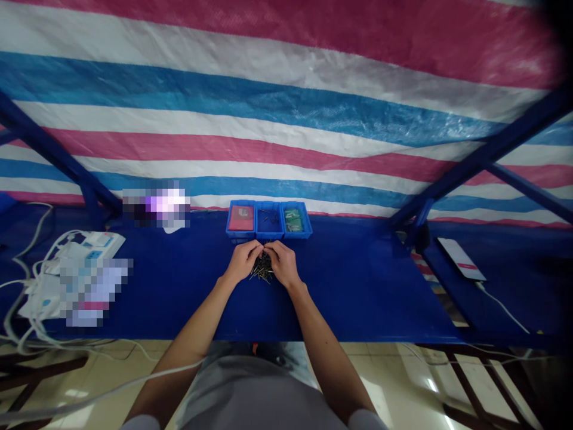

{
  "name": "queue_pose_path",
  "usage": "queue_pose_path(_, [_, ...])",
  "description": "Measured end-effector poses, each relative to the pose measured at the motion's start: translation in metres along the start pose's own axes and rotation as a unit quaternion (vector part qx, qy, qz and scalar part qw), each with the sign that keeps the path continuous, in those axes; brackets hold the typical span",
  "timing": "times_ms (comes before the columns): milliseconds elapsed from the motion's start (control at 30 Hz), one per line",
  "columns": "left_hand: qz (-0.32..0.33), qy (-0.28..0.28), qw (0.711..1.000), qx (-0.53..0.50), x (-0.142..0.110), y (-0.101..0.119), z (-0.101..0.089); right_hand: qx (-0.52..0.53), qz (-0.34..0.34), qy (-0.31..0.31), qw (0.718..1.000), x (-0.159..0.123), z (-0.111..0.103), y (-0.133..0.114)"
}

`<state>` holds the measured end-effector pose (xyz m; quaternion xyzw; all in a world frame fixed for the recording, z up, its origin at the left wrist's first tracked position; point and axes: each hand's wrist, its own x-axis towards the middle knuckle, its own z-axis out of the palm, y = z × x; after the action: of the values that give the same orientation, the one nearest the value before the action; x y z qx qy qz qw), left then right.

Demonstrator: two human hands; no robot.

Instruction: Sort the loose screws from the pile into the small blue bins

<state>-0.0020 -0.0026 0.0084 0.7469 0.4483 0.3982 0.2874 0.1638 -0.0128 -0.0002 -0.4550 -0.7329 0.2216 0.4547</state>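
On the blue table [358, 286], my left hand [242, 261] and my right hand [281, 263] meet over a small heap of thin dark pins or screws [262, 270]. Both hands have their fingers curled inward, fingertips touching the heap and each other. What exactly each hand pinches is too small to make out. Just beyond the hands stand three small blue bins [268, 220] in a row: the left one holds something red, the middle one a few dark parts, the right one green pieces.
White power strips and cables [49, 269] lie at the table's left end. A phone [461, 258] with a cable rests on a second table to the right. Blue frame struts [474, 161] slant up on both sides. A striped tarp hangs behind.
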Motion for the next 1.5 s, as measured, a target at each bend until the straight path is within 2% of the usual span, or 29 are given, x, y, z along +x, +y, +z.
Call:
queue_pose_path(333, [0.013,0.004,1.0,-0.007,-0.0008,0.0002,0.0001,-0.05,0.003,-0.018,0.999,-0.0007,-0.0007,-0.0044])
queue_pose_path(600, [0.009,0.004,1.0,0.006,-0.0005,-0.0013,0.0007,-0.106,0.013,-0.007,0.994,-0.0013,0.0026,0.0002])
queue_pose_path(1033, [-0.01,0.014,1.0,-0.016,-0.0006,-0.0025,0.0,-0.004,-0.003,-0.017,1.0,-0.0001,-0.0011,-0.0038])
queue_pose_path(1500, [-0.008,0.007,1.0,-0.011,-0.0003,-0.0016,0.0005,-0.089,0.006,-0.021,0.996,-0.0012,0.003,-0.0039])
